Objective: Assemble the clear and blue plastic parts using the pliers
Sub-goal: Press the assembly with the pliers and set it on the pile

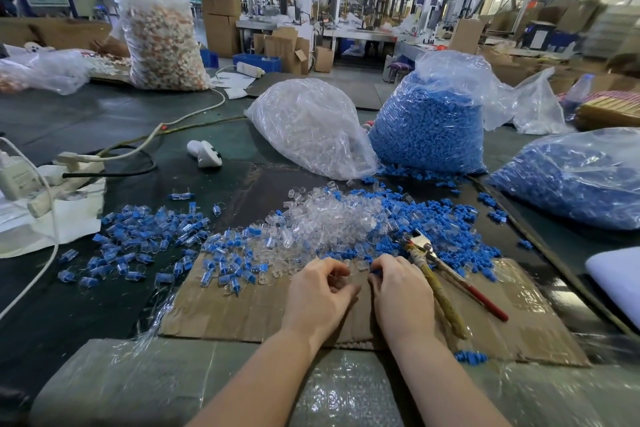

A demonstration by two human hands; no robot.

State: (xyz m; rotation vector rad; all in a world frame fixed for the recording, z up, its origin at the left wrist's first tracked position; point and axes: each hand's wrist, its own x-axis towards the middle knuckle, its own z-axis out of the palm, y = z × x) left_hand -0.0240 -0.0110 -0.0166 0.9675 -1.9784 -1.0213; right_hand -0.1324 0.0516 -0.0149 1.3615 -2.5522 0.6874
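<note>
Landmark: cardboard sheet, flat on the surface. Both hands on its middle, left hand beside right hand. Pliers lie on it just right of the right hand. Loose parts pile on its far edge; assembled pieces spread off its left side. Behind it, 2 bags: parts bag left, fuller bag right. 3rd bag far right. Power strip far left.
</note>
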